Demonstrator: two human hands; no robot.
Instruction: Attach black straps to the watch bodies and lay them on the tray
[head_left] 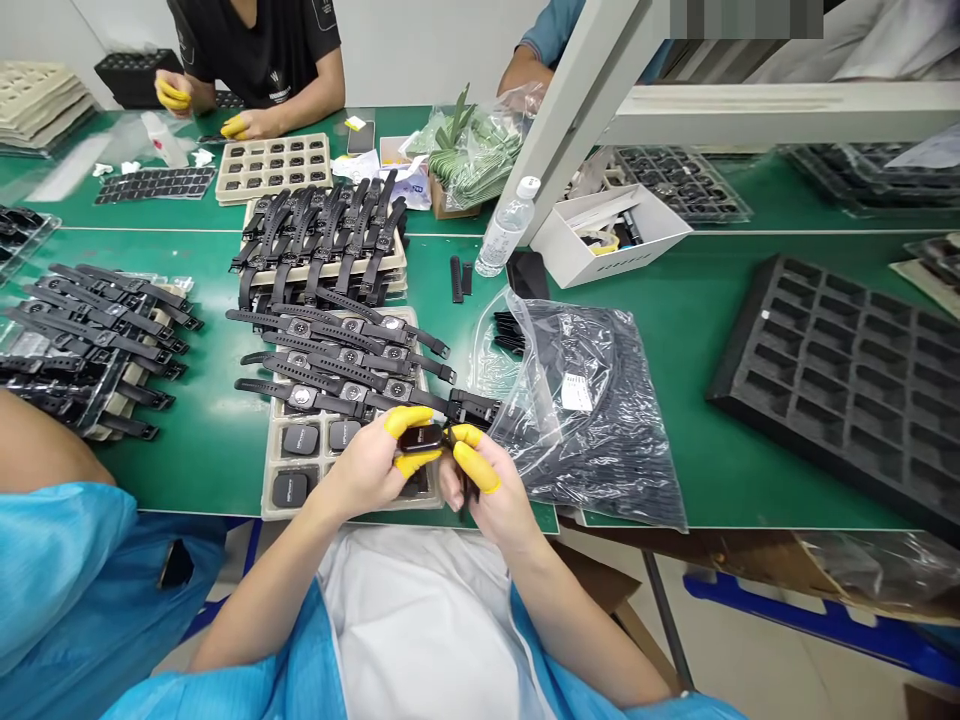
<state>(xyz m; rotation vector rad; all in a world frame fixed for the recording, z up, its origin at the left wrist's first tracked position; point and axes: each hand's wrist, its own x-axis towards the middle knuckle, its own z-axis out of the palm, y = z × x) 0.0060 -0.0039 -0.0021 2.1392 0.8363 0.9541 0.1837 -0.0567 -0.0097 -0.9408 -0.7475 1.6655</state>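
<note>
Yellow finger cots cover some fingers on both hands. My left hand [375, 455] grips a black smartwatch body [422, 438] between thumb and finger. Pinched at the watch's right end, my right hand [487, 480] holds a black watch strap [466, 495], largely hidden by the fingers. Whether strap and body are joined, I cannot tell. Beneath my hands lies a cream tray [271, 490] with square watch bodies in its near pockets and strapped watches across its far part. To the right, a clear plastic bag [600, 400] is full of black straps.
More strapped watches are stacked at the left [97, 340] and behind the tray [322, 235]. A water bottle [507, 228] stands beside a white box [607, 235] and a slanting post [562, 110]. A black foam tray [840, 370] lies right. A co-worker [262, 60] sits opposite.
</note>
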